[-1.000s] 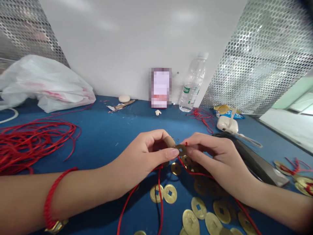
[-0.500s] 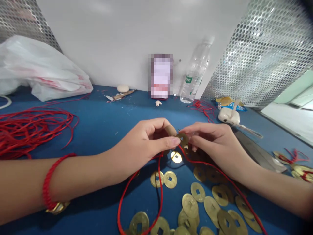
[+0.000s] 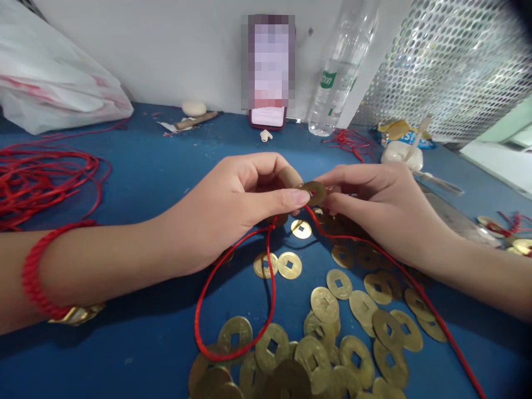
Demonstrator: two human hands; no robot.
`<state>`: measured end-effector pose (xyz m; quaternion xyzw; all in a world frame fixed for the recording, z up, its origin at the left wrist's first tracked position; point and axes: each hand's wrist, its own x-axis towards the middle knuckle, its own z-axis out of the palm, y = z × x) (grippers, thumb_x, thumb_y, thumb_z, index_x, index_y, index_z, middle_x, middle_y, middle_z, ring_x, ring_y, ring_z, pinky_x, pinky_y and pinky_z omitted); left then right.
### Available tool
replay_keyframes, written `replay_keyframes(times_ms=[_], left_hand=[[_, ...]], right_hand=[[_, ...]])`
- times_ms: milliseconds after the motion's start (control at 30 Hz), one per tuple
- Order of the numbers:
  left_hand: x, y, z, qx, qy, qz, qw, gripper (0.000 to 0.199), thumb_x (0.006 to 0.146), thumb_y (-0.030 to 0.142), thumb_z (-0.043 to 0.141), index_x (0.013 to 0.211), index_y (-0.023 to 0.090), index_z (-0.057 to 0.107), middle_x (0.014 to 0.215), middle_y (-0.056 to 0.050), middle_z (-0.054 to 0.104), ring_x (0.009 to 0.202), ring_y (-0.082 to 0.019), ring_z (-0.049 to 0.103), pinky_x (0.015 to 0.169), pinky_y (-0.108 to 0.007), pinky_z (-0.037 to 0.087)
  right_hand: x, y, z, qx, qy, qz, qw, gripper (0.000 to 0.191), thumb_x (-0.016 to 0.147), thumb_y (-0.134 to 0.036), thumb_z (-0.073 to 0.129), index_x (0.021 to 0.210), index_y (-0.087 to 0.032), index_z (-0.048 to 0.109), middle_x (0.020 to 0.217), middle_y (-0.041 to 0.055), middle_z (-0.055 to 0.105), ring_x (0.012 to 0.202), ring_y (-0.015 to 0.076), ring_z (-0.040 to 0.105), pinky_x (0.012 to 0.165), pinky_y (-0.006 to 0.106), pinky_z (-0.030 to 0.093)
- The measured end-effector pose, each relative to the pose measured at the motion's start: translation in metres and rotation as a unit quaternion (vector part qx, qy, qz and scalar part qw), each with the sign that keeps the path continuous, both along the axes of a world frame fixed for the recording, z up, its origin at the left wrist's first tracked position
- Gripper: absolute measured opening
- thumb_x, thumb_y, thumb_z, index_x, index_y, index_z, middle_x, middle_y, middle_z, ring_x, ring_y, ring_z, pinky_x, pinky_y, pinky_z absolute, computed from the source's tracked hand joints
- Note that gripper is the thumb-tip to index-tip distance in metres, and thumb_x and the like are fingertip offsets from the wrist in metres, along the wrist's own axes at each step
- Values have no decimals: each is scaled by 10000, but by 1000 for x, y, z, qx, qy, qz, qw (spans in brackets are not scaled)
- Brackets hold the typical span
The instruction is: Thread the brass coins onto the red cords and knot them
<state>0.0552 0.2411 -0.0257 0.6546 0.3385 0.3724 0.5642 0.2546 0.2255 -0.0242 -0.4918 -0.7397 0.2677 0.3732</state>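
Between both hands is a brass coin [image 3: 317, 193] with a square hole. My left hand [image 3: 241, 205] pinches its left side between thumb and fingers. At its right edge, my right hand [image 3: 378, 199] is closed with thumb and fingertips together on the coin. A red cord [image 3: 366, 240] passes by the held coin, hanging in a loop below my left hand and running down to the lower right under my right forearm. Below, loose brass coins [image 3: 289, 265] lie on the blue table [image 3: 145, 343], most of them heaped at the bottom centre and right.
Tangled red cord [image 3: 45, 177] and a white plastic bag [image 3: 62, 77] lie at left. A phone [image 3: 268, 116] leans on the back wall beside a clear bottle [image 3: 332, 94]. At right are a white case [image 3: 401, 157] and a grey flat bar [image 3: 461, 219].
The view has tilted down, so everything sits higher and more coins show at the bottom. The held coin has turned slightly, its square hole now partly filled by red cord.
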Motion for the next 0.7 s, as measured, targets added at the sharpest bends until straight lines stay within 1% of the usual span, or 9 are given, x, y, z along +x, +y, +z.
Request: replay_keyframes(times_ms=[133, 300, 500, 700], left_hand=[[0, 0, 1, 0, 6, -2, 1000, 101, 797, 216, 691, 734, 175, 624, 668, 46, 611, 611, -68, 551, 601, -189, 443], [0, -1, 3, -7, 6, -6, 1000, 96, 806, 220, 685, 744, 179, 624, 690, 49, 618, 642, -62, 559, 605, -178, 443], [1, -2, 4, 6, 29, 24, 999, 96, 788, 245, 686, 749, 177, 630, 693, 24, 625, 628, -92, 565, 594, -215, 447], [0, 0, 2, -5, 16, -4, 1000, 95, 799, 231, 686, 739, 184, 629, 692, 40, 621, 634, -76, 561, 599, -195, 445]], right_hand=[[1, 1, -1, 15, -13, 5, 1000, 161, 809, -181, 621, 863, -200, 772, 737, 7, 723, 643, 133, 626, 558, 241, 466], [0, 1, 0, 23, -26, -2, 999, 165, 807, -184, 616, 862, -202, 770, 774, 24, 730, 687, 154, 648, 600, 264, 493], [0, 1, 0, 18, -23, -1, 1000, 176, 796, -162, 606, 864, -193, 766, 757, 21, 725, 667, 145, 638, 590, 260, 485], [0, 0, 1, 8, -12, 10, 1000, 158, 807, -188, 618, 862, -199, 766, 755, 17, 721, 653, 139, 625, 564, 253, 464]])
